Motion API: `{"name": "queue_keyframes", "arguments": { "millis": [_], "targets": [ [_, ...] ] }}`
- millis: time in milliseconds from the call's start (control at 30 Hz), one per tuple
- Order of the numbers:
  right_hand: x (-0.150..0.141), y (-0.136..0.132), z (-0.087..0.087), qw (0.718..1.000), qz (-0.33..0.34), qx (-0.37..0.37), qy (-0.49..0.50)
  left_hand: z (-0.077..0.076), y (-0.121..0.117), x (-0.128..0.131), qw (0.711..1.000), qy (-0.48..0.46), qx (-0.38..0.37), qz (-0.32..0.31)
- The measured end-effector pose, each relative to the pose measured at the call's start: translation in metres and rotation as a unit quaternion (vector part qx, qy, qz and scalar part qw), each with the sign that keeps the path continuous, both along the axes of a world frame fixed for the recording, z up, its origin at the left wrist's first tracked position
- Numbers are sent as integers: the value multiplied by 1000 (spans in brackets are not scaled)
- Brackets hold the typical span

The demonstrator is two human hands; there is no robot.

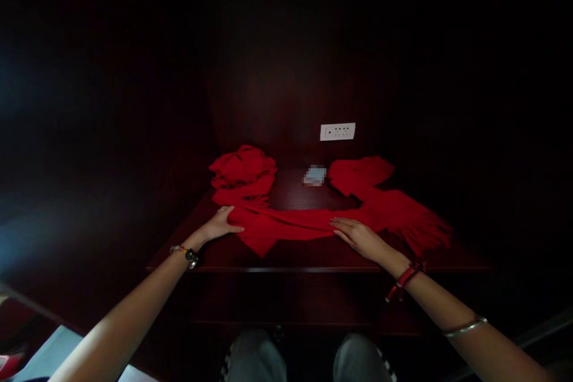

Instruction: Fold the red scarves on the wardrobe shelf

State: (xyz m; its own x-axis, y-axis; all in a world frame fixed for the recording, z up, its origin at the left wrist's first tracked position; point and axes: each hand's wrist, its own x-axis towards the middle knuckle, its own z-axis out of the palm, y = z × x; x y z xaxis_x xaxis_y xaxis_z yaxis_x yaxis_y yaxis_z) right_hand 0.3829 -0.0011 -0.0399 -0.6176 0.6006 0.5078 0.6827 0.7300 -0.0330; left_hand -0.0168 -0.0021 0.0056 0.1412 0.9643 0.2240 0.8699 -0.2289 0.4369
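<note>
- Red strip of cloth [295, 224] lies between my hands, long axis running crosswise from left grip to right, roughly parallel to the table edge [313, 269].
- Left hand [217, 225]: at the strip's left part, thumb spread apart from the fingers, fingertips touching cloth. Can't tell if any fold is nipped.
- Right hand [358, 236]: fingers out straight and close together, laid on the strip's near side. No pinch that I can see.
- Cloth corner [262, 246] pokes out toward me, just right of my left grip, so left is the nearer hand to it.
- Crumpled red heap [242, 170]: beyond my left fingertips, left hand nearer. Can't tell whether it's one piece with the strip.
- Folded red bundle [360, 174]: straight out past my right fingertips, right hand nearer.
- Fringe [423, 230]: right of my right hand, tassels fanned out away from the strip, well apart from my left.
- Small pale item [315, 175]: past the strip, between heap and bundle, close to the bundle. Blurred, can't tell what it is.
- Wall socket [338, 132]: farther out than either grip, on the back panel.
</note>
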Motion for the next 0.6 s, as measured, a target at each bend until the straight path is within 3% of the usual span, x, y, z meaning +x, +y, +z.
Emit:
{"name": "queue_keyframes", "arguments": {
  "millis": [100, 200, 300, 400, 467, 600],
  "targets": [
    [0, 2, -2, 1000, 3, 6, 4, 3, -1, -8, 999, 25, 16, -21],
    [1, 3, -3, 1000, 5, 10, 7, 13, -3, -19, 993, 60, 67, 82],
    [0, 3, -3, 1000, 7, 9, 4, 28, -12, -32, 966, 101, 156, 182],
    [1, 3, -2, 1000, 6, 7, -6, 34, -28, -42, 938, 153, 218, 222],
    [1, 3, -2, 1000, 2, 7, -8, 30, -37, -48, 937, 179, 188, 234],
    [2, 3, -2, 1000, -1, 8, -1, 18, -47, -59, 953, 216, 6, 213]
  ]
}}
